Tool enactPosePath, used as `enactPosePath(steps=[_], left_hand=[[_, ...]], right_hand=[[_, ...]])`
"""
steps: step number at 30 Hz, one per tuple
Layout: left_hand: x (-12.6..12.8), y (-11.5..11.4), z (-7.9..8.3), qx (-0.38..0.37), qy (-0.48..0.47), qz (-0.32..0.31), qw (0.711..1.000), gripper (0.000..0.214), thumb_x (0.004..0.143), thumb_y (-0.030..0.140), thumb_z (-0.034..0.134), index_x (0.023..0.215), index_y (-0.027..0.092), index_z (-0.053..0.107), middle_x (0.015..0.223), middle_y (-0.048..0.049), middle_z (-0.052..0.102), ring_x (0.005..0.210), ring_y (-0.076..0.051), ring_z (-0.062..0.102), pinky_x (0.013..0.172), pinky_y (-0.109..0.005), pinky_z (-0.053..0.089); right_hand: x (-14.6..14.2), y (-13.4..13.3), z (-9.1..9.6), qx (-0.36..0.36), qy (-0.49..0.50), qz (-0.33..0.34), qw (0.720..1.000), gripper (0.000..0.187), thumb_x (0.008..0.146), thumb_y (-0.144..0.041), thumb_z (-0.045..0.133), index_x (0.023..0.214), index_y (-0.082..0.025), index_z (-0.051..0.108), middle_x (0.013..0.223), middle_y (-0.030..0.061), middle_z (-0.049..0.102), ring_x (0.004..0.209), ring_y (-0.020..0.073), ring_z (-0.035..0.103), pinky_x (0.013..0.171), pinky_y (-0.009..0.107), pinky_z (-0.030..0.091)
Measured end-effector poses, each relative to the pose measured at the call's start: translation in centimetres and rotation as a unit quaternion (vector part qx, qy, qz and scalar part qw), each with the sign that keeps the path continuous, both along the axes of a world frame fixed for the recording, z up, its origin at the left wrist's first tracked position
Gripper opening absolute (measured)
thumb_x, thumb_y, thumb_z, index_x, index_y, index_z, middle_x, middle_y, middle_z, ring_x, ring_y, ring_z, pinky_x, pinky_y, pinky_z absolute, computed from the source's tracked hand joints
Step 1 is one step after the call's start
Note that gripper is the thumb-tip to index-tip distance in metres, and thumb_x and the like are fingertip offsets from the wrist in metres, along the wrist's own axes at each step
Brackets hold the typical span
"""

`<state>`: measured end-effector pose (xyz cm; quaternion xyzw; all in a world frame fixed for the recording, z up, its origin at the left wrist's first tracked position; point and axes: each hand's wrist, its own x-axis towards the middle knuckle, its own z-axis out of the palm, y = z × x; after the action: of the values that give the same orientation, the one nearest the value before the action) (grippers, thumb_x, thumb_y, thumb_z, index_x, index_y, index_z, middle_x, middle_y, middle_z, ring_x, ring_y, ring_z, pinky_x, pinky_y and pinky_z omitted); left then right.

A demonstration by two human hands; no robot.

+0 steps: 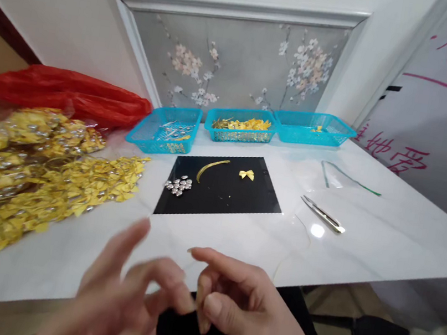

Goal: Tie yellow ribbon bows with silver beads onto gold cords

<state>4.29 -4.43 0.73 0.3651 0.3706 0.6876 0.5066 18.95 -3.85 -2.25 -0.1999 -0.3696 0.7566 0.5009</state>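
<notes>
My left hand is partly blurred, one finger raised and the others curled inward, their tips meeting near my right hand. My right hand is closed in a pinch, thumb against curled fingers, with the index finger stretched over them. What either hand holds is too small to make out. A fine pale thread lies on the table and runs down toward my right hand. Beyond the hands, a black mat bears a yellow ribbon bow, a bundle of thin yellow strands and several silvery beads.
Tweezers-like metal snips and a green strip lie right. Along the wall stand a left blue basket, a middle one with yellow bows and a right one. Beaded yellow ribbon pieces and a red bag fill the left.
</notes>
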Motion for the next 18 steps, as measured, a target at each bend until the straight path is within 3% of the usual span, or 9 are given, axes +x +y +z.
enactPosePath(steps=[3, 5, 9, 18], left_hand=[[-0.9, 1.0, 1.8, 0.001, -0.023, 0.008, 1.000, 0.026, 0.088, 0.022, 0.069, 0.113, 0.026, 0.074, 0.128, -0.0050, 0.071, 0.074, -0.011, 0.066, 0.056, -0.012, 0.059], [-1.1, 1.1, 2.3, -0.020, -0.043, -0.001, 0.999, 0.026, 0.093, 0.024, 0.063, 0.117, 0.023, 0.072, 0.133, -0.0073, 0.068, 0.072, -0.008, 0.065, 0.058, -0.009, 0.058], [-1.1, 0.8, 2.1, 0.010, -0.039, 0.002, 0.999, 0.026, 0.098, 0.031, 0.055, 0.118, 0.025, 0.071, 0.132, -0.0058, 0.067, 0.070, -0.008, 0.065, 0.063, -0.012, 0.060], [-1.7, 0.5, 2.0, 0.029, 0.003, 0.019, 0.999, 0.021, 0.096, 0.035, 0.059, 0.112, 0.031, 0.073, 0.133, -0.0005, 0.066, 0.069, -0.008, 0.061, 0.065, -0.012, 0.059]], right_hand=[[-0.3, -0.6, -0.3, 0.013, -0.048, -0.027, 0.998, 0.041, 0.090, -0.044, 0.071, 0.126, -0.024, 0.067, 0.080, -0.0019, 0.053, 0.063, 0.0081, 0.051, 0.064, 0.025, 0.046], [-0.4, -1.0, -0.5, 0.011, -0.070, -0.031, 0.997, 0.037, 0.093, -0.044, 0.068, 0.123, -0.023, 0.068, 0.079, -0.0018, 0.054, 0.063, 0.0082, 0.050, 0.064, 0.025, 0.046], [-0.6, -1.4, -0.8, -0.009, -0.102, -0.023, 0.994, 0.034, 0.094, -0.044, 0.067, 0.122, -0.024, 0.068, 0.078, -0.0028, 0.053, 0.062, 0.0075, 0.051, 0.063, 0.024, 0.046], [-1.2, -1.1, -0.6, -0.018, -0.139, 0.009, 0.990, 0.038, 0.091, -0.052, 0.067, 0.110, -0.019, 0.068, 0.073, -0.0036, 0.051, 0.059, 0.0075, 0.050, 0.060, 0.022, 0.045]])
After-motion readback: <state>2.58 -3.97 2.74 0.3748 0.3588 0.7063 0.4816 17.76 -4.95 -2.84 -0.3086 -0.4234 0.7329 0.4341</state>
